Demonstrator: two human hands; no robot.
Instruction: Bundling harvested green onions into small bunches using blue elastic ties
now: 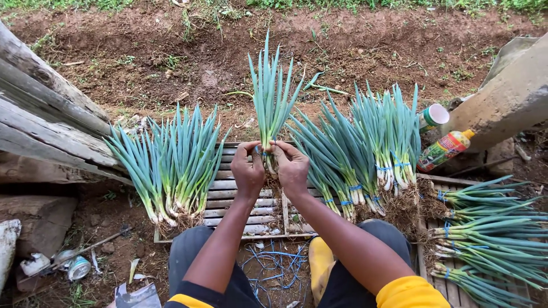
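My left hand and my right hand both grip the base of a bunch of green onions, held upright over a wooden slatted crate. A blue band wraps the bunch where my fingers meet. Loose, untied green onions lie fanned out on the crate to the left. Several tied bunches with blue bands lie to the right, roots toward me.
More tied bunches are stacked at far right on another crate. Blue ties lie on the soil between my knees. Two bottles rest near a concrete post. Weathered planks lean at left. A yellow boot shows below.
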